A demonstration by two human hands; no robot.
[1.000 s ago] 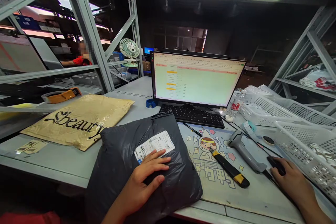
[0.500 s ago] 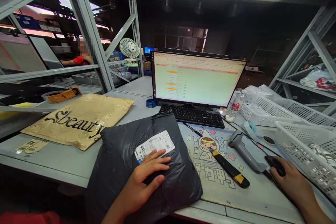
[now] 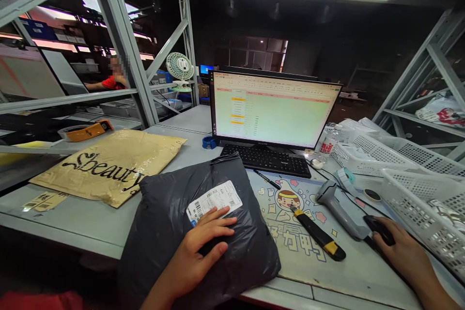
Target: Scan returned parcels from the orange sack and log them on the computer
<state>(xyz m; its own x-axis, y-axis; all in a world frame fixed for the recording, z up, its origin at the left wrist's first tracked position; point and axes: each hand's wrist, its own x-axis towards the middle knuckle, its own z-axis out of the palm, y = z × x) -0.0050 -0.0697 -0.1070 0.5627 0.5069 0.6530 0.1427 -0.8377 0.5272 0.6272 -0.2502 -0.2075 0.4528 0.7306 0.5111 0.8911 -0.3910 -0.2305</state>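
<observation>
My left hand (image 3: 203, 247) lies with spread fingers on a dark grey plastic mailer bag (image 3: 163, 218). Its fingertips cover the lower edge of the white shipping label (image 3: 218, 196). At the right, my right hand (image 3: 399, 247) is wrapped over a black computer mouse (image 3: 378, 229). Left of the mouse lie a grey barcode scanner (image 3: 339, 210) and a black and yellow utility knife (image 3: 319, 233), both on a printed desk mat (image 3: 298, 261). Behind them stand a black keyboard (image 3: 269, 159) and a monitor (image 3: 272, 111) showing a spreadsheet.
A tan mailer bag (image 3: 109, 160) lies at the left, near an orange tape dispenser (image 3: 87, 131). White perforated baskets (image 3: 403, 193) line the right side. A pen (image 3: 267, 179), blue tape (image 3: 209, 142) and a bottle (image 3: 329, 143) surround the keyboard. Another person (image 3: 112, 80) sits beyond the metal frame (image 3: 127, 43).
My right hand has shifted very slightly left with the mouse. My left hand and the grey mailer bag stay where they were.
</observation>
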